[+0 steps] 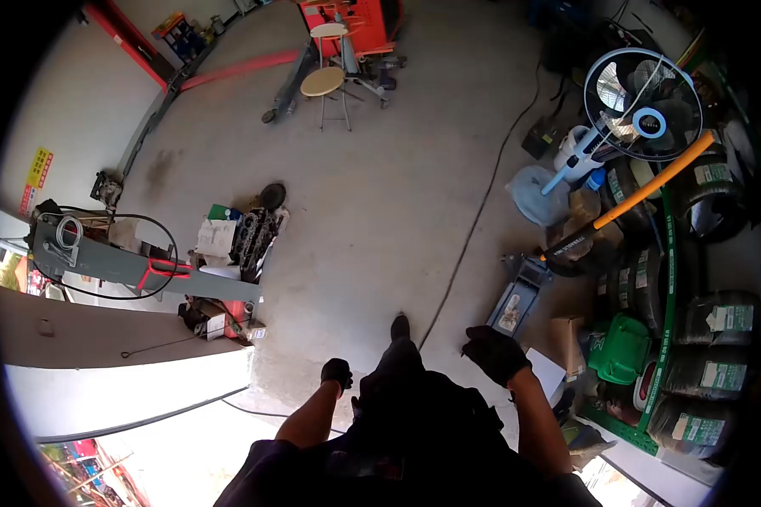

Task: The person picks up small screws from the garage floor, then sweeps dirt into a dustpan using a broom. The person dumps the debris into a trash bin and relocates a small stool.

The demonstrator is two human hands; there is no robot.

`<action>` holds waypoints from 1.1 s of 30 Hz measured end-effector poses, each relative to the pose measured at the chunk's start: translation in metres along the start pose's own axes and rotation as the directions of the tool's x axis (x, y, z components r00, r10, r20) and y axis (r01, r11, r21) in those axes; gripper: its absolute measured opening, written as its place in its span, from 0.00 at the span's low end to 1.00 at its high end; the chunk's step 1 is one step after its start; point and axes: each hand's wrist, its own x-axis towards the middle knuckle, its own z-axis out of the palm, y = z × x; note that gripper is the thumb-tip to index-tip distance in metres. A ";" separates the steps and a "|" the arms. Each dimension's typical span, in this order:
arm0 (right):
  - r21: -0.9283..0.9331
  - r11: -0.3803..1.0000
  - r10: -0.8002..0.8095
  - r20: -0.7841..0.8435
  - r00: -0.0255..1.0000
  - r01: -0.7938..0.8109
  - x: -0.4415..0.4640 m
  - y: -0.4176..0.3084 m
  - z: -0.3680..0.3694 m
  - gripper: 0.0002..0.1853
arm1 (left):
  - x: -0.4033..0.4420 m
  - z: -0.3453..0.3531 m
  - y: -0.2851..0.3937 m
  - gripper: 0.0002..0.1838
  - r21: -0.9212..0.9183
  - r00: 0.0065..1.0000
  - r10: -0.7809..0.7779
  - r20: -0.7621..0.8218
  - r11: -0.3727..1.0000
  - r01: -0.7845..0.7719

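Observation:
My left hand [336,374], in a dark glove, hangs in front of my body with its fingers curled closed and nothing visible in it. On the other side my right hand [496,355], also in a dark glove, is loosely closed, with no object showing in it. It is nearest to a blue-grey floor jack [517,306], apart from it. The jack's handle with an orange grip [655,180] slants up to the right. One dark shoe [400,327] shows on the grey floor [372,220] between my hands.
A dark cable [484,198] crosses the floor. On the right stand a fan [648,122], a green bin [621,349], a cardboard box [568,345] and racked tyres [717,324]. A grey lift arm [114,260] and boxed parts lie left; a stool [323,82] stands ahead.

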 end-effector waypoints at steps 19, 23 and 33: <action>0.982 -0.133 0.624 -0.023 0.781 0.135 0.424 0.157 -0.239 0.05 | 0.082 0.052 0.470 0.07 0.188 0.956 0.284 0.074 0.938 -0.293; 0.971 -0.218 0.482 0.019 0.876 0.099 0.557 0.186 -0.313 0.06 | 0.113 -0.013 0.434 0.13 0.662 0.992 0.124 -0.024 0.746 -0.077; 0.948 -0.030 0.351 0.307 0.885 -0.317 0.801 0.217 -0.367 0.05 | 0.166 0.101 0.527 0.17 -0.021 0.904 -0.422 -0.073 0.906 0.422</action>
